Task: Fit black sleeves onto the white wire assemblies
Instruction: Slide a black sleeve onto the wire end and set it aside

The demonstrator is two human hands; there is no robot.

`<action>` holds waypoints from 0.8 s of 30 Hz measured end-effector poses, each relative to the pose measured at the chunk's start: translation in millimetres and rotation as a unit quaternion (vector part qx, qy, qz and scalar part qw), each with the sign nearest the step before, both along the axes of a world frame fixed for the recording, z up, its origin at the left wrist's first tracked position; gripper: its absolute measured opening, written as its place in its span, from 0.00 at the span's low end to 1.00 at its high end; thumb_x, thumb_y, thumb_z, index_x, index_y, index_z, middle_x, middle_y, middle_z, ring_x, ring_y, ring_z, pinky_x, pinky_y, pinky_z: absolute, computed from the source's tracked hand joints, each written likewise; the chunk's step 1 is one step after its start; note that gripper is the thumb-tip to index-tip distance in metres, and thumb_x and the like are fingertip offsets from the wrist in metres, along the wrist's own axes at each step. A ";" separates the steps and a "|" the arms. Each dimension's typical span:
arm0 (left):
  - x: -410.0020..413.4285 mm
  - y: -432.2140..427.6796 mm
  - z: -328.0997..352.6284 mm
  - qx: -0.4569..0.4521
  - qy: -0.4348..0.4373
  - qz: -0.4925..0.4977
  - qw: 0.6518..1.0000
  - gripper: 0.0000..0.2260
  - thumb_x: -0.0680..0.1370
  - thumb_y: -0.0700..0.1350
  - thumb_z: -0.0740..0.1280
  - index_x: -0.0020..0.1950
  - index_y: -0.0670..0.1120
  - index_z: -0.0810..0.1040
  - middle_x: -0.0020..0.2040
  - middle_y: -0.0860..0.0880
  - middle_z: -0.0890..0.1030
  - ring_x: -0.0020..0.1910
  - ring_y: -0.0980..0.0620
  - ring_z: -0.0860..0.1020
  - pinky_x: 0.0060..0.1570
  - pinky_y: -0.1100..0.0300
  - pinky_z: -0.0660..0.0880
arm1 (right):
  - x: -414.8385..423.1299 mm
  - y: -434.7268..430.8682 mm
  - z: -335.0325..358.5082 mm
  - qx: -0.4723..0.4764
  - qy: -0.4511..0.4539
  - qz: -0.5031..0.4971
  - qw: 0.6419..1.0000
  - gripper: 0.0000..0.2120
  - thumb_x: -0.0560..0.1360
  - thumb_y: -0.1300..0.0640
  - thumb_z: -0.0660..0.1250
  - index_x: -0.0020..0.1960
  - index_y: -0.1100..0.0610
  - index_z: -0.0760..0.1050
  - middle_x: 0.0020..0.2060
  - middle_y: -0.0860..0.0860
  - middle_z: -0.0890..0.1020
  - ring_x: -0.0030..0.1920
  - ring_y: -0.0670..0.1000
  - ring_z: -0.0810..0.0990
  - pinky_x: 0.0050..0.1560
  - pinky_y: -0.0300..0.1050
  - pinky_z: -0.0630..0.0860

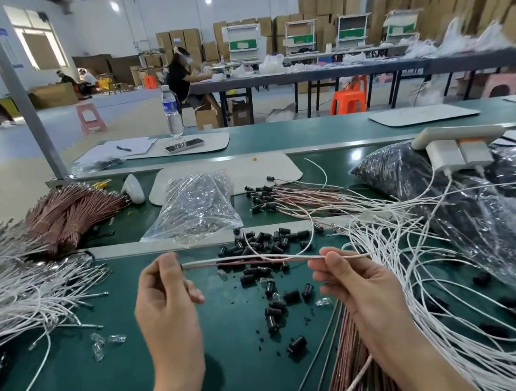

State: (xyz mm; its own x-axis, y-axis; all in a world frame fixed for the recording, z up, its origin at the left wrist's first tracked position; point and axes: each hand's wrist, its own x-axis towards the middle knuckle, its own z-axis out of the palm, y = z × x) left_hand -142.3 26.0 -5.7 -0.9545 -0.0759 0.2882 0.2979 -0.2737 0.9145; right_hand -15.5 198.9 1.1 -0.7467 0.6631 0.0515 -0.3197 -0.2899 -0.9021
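Note:
My left hand (164,294) pinches the left end of a white wire paired with a reddish-brown wire (242,260), where a small dark piece shows at the fingertips. My right hand (347,275) pinches the same pair further right, so the wires stretch level above the green bench. Under them lies a scatter of loose black sleeves (263,244). More black sleeves (277,305) lie nearer to me, beside small clear glass bulbs (105,342).
White wires (15,295) are heaped at the left, tangled white wires (442,268) at the right. Brown wire bundles (66,212) lie far left. Finished wires with black sleeves (283,195) and plastic bags (195,204) sit behind. Brown wires (350,364) lie under my right forearm.

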 end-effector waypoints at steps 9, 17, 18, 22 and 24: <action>-7.4 17.8 67.6 0.008 0.036 -0.131 0.991 0.11 0.80 0.58 0.64 0.42 0.55 0.80 0.33 0.54 0.75 0.30 0.55 0.72 0.31 0.63 0.75 | 8.2 37.3 93.9 0.210 0.044 -0.056 0.975 0.11 0.71 0.44 0.71 0.49 0.47 0.86 0.46 0.50 0.88 0.46 0.49 0.87 0.42 0.37 0.82; -85.2 102.4 129.3 -0.152 -0.155 -0.207 0.954 0.31 0.83 0.56 0.63 0.80 0.45 0.57 0.51 0.43 0.77 0.46 0.47 0.82 0.49 0.50 0.84 | -63.9 133.1 118.9 0.002 -0.159 0.052 0.986 0.34 0.77 0.54 0.71 0.76 0.65 0.61 0.58 0.69 0.80 0.56 0.60 0.83 0.50 0.45 0.83; -83.2 99.5 118.9 -0.182 -0.149 -0.199 0.951 0.29 0.83 0.55 0.62 0.79 0.44 0.58 0.54 0.43 0.77 0.47 0.47 0.82 0.44 0.53 0.84 | -58.1 136.0 102.8 -0.024 -0.178 0.064 0.982 0.32 0.77 0.55 0.70 0.75 0.64 0.63 0.57 0.70 0.81 0.57 0.61 0.84 0.50 0.46 0.84; -61.3 72.5 68.7 -0.277 -0.079 -0.224 0.931 0.18 0.84 0.54 0.60 0.70 0.45 0.68 0.54 0.45 0.79 0.46 0.49 0.83 0.36 0.61 0.81 | -30.0 133.7 44.8 -0.010 -0.196 0.067 0.978 0.20 0.80 0.56 0.67 0.65 0.69 0.73 0.49 0.64 0.86 0.48 0.57 0.87 0.43 0.44 0.85; -42.1 56.7 47.7 -0.316 -0.077 -0.256 0.910 0.11 0.84 0.51 0.61 0.63 0.47 0.73 0.51 0.46 0.81 0.41 0.52 0.82 0.37 0.60 0.81 | -18.2 125.5 27.2 0.015 -0.205 0.051 0.977 0.14 0.80 0.59 0.66 0.61 0.68 0.76 0.47 0.61 0.87 0.44 0.55 0.87 0.42 0.42 0.84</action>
State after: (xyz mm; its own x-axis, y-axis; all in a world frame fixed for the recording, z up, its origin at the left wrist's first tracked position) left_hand -184.4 82.7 42.0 -0.8511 0.5246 -0.0214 0.1335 0.2557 0.9575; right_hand -33.7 324.4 28.3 -0.7711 0.5867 -0.2475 0.0992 -0.2733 -0.9568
